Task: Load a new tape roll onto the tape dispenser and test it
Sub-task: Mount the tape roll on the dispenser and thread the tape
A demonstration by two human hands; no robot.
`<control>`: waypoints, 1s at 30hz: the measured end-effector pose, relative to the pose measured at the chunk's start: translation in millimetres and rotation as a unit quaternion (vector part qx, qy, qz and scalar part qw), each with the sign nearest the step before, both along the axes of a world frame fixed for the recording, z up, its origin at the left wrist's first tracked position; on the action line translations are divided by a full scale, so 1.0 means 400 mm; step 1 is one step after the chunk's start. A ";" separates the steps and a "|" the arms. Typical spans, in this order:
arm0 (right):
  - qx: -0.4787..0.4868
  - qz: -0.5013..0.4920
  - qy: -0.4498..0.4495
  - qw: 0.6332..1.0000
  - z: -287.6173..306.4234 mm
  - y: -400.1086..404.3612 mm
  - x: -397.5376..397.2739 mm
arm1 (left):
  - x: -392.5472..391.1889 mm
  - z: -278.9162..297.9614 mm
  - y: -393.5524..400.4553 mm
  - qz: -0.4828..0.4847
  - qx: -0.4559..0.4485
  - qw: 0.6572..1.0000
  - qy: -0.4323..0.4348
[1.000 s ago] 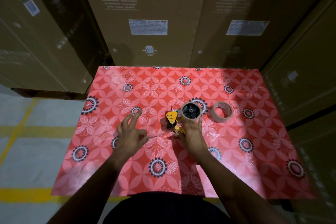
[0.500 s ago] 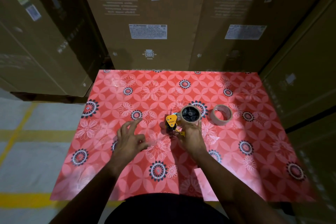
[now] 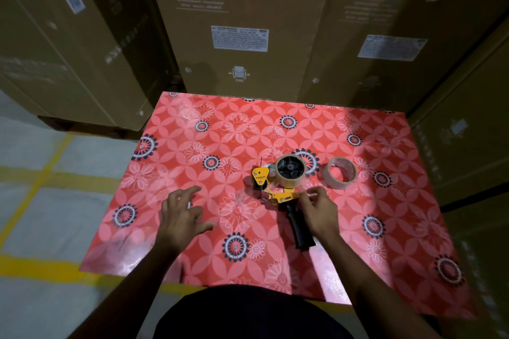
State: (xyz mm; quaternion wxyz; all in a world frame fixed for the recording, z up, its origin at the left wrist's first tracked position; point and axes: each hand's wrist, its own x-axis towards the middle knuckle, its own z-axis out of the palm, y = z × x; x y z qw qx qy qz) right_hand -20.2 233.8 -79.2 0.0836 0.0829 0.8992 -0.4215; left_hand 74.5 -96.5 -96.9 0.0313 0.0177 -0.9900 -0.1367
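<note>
A yellow tape dispenser (image 3: 280,195) with a black handle (image 3: 298,228) lies on its side on the red floral table (image 3: 234,129). A brownish tape roll (image 3: 290,170) sits on its black hub. A second, loose tape roll (image 3: 341,173) lies flat just to the right. My right hand (image 3: 321,210) rests beside the handle, thumb and forefinger pinched on the right end of the yellow frame. My left hand (image 3: 183,212) hovers low over the table to the left of the dispenser, fingers spread, holding nothing.
Tall cardboard washing-machine boxes (image 3: 237,22) wall in the table at the back and on the right (image 3: 468,132). Grey floor with yellow lines (image 3: 41,173) lies to the left. My dark-clothed body (image 3: 248,316) is at the near table edge.
My right hand has slid to the right off the handle, which now shows. My left hand has let go of a thin strand and drawn back from the dispenser, fingers spread.
</note>
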 end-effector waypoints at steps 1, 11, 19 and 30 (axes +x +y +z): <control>-0.043 -0.020 -0.088 0.995 -0.020 0.018 -0.003 | 0.008 -0.005 0.013 0.005 0.008 1.000 -0.005; -0.553 0.100 -0.542 0.625 -0.111 0.059 -0.046 | 0.061 0.002 0.058 0.009 0.043 0.999 0.025; -0.607 0.073 -0.531 0.586 -0.106 0.013 -0.030 | 0.103 -0.018 0.018 0.030 0.006 0.999 0.014; -0.482 0.134 -0.517 0.695 0.012 -0.008 -0.027 | 0.074 -0.013 0.056 0.037 0.097 0.995 0.014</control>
